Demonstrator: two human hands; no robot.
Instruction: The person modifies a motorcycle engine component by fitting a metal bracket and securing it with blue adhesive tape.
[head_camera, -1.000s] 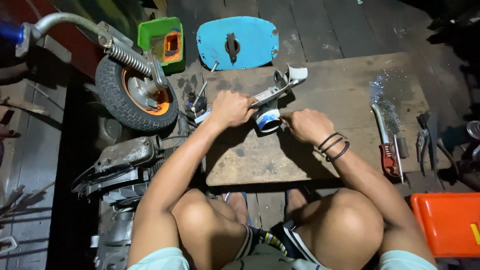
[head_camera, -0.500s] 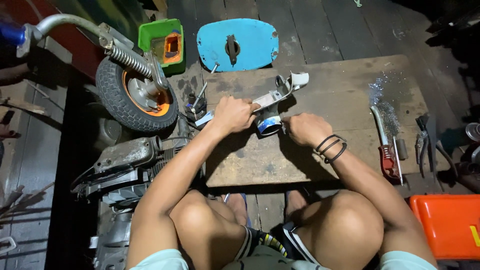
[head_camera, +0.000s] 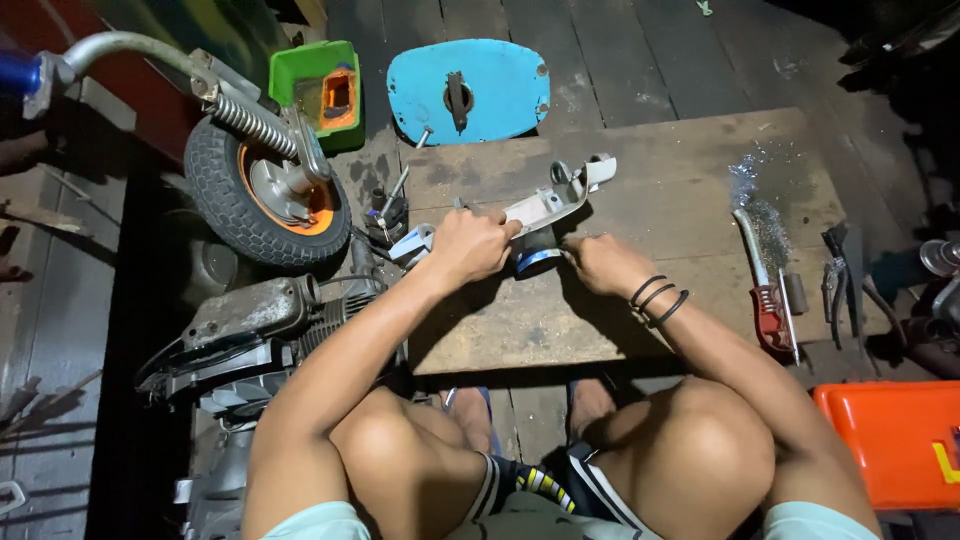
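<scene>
Squatting at a low wooden board (head_camera: 640, 310) laid on the plank floor. My left hand (head_camera: 478, 245) is wrapped over the near end of a pale grey metal handlebar housing (head_camera: 545, 205) that lies slantwise across the board's upper middle, fingers curled down and pressed on it. My right hand (head_camera: 600, 265) sits just beside it, fingertips pinched at a small round blue-rimmed part (head_camera: 538, 262) under the housing; I cannot tell whether I actually clamp it or only touch its rim. I judge the step in hand as fitting or working that round part at the housing's underside while the left hand steadies the body. The next move calls, I think, for keeping the housing flat and unturned under the left palm and for a fine, even grip at the rim. Against the frame a second ago: the housing lies at the same slant, both hands remain on it, and the right hand seems a shade closer to the round part; little else differs. Around me: a small wheel with an orange hub (head_camera: 268, 195) to the left, an engine block (head_camera: 255, 330) below it, a blue oval cover (head_camera: 500, 90) beyond the board, a red-handled saw (head_camera: 765, 290) at the right, an orange box (head_camera: 890, 440) by my right knee.
</scene>
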